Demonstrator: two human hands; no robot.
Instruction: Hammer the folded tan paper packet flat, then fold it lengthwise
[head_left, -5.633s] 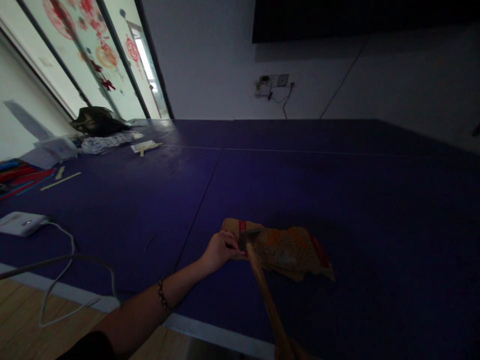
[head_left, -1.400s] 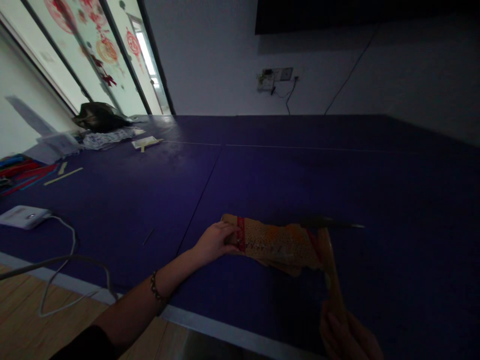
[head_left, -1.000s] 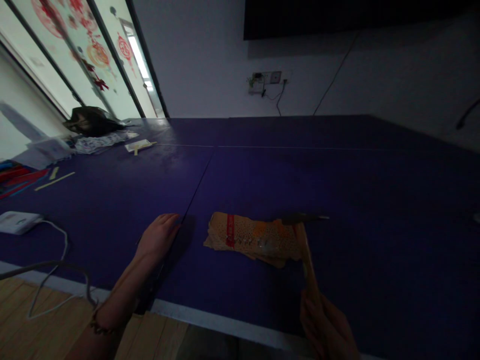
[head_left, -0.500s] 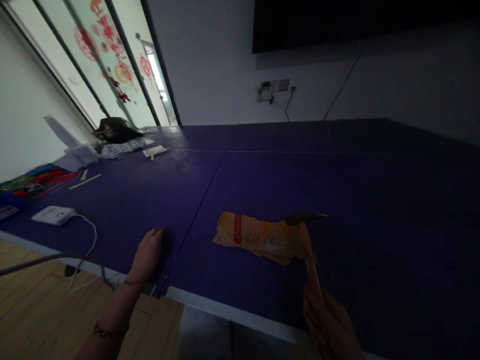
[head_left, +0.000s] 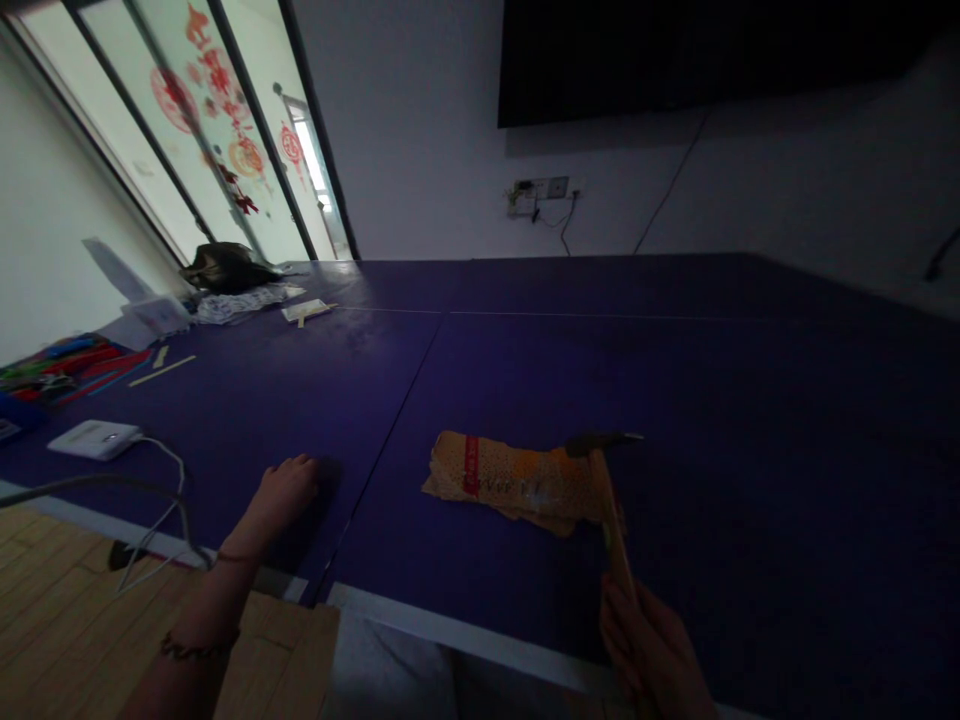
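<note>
My right hand point(head_left: 649, 635) is wrapped round the wooden handle of a hammer point(head_left: 614, 530). The hammer's dark head, tapering to a point on the right, is over the right end of a crumpled tan packet point(head_left: 499, 478). Whether the head touches it I cannot tell. The packet lies flat on the purple table point(head_left: 480, 385), with a red lettered band near its left end and orange patches. Left of the packet, my left hand point(head_left: 281, 495) rests on the table with curled fingers, apart from the packet. Nothing shows in it.
A white device point(head_left: 94, 438) with a white cable lies near the left front edge. Farther left are colourful strips point(head_left: 82, 368); behind them sit a clear box point(head_left: 154, 318) and a dark bag point(head_left: 229, 266). Wall sockets point(head_left: 541, 190) and a black screen point(head_left: 675, 55) are at the back.
The view has shifted slightly. My left hand appears a little farther left in view. My right hand still holds the hammer at the packet's right end; the packet remains in place.
</note>
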